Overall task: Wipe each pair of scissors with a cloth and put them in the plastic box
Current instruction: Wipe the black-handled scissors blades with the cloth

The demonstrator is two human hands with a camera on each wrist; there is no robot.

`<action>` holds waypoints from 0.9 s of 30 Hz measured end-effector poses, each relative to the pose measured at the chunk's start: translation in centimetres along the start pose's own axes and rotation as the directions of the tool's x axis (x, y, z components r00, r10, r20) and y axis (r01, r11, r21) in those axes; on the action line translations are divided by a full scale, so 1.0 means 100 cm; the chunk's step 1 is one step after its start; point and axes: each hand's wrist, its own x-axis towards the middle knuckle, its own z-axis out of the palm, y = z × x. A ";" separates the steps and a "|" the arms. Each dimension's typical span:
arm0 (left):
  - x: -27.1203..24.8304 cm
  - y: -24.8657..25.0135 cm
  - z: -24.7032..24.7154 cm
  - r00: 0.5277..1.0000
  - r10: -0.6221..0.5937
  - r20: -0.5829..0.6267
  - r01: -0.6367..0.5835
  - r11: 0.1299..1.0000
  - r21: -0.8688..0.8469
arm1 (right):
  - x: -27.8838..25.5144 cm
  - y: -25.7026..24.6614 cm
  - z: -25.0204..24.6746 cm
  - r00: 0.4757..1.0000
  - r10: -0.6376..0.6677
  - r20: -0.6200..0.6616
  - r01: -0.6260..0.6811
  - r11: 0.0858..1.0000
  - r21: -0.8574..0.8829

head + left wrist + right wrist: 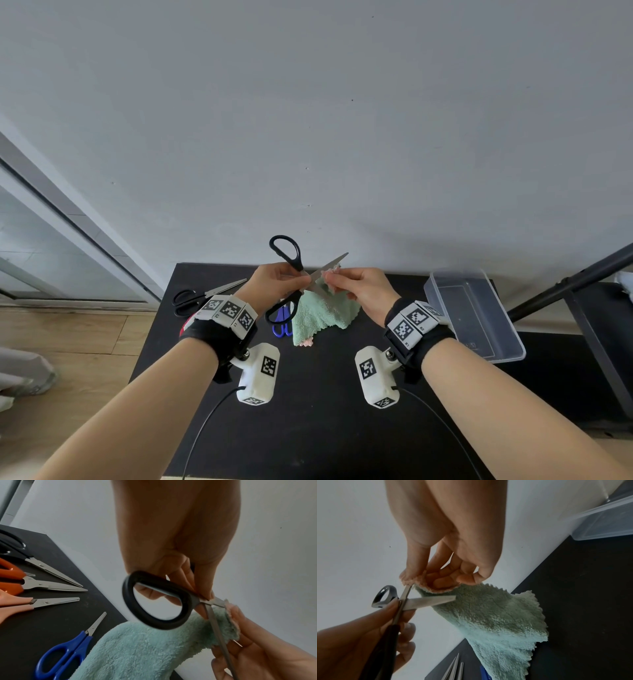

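The left hand (277,284) pinches the black scissors (291,274) near the pivot, blades splayed open, held above the black table (308,411). The right hand (359,291) pinches a fold of the green cloth (322,311) around one blade — the rest of the cloth hangs to the table. The clear plastic box (479,315) sits to the right; blue scissors (68,655), orange scissors (34,584) and others lie on the left.

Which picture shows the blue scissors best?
The left wrist view: the blue scissors lie whole on the table beside the cloth. The head view shows only the handles, and the right wrist view only a blue sliver.
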 end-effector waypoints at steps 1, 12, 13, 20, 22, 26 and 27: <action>0.000 -0.001 0.001 1.000 0.005 0.005 -0.005 1.000 0.005 | -0.001 0.000 0.002 1.000 -0.004 0.007 0.004 1.000 0.008; 0.002 -0.006 0.004 0.998 0.031 0.051 -0.032 0.999 0.029 | 0.004 0.004 0.014 1.000 -0.014 -0.008 0.014 1.000 -0.007; 0.002 -0.007 0.003 0.998 0.036 0.058 -0.038 0.999 0.034 | 0.004 0.005 0.015 1.000 -0.024 -0.008 0.024 1.000 -0.011; 0.003 -0.005 0.000 0.998 0.017 0.054 -0.024 0.991 0.135 | 0.002 0.007 0.016 0.998 -0.034 -0.052 0.038 0.996 0.085; 0.002 -0.004 -0.003 0.997 0.007 0.072 -0.019 0.987 0.159 | 0.001 0.007 0.013 0.997 -0.036 -0.063 0.042 0.995 0.091; -0.002 -0.002 -0.008 0.995 0.006 0.101 -0.024 0.984 0.179 | 0.002 0.007 0.007 0.997 -0.036 -0.072 0.044 0.993 0.113; -0.002 -0.002 -0.009 0.995 0.005 0.103 -0.024 0.983 0.181 | 0.002 0.007 0.005 0.996 -0.035 -0.076 0.044 0.992 0.118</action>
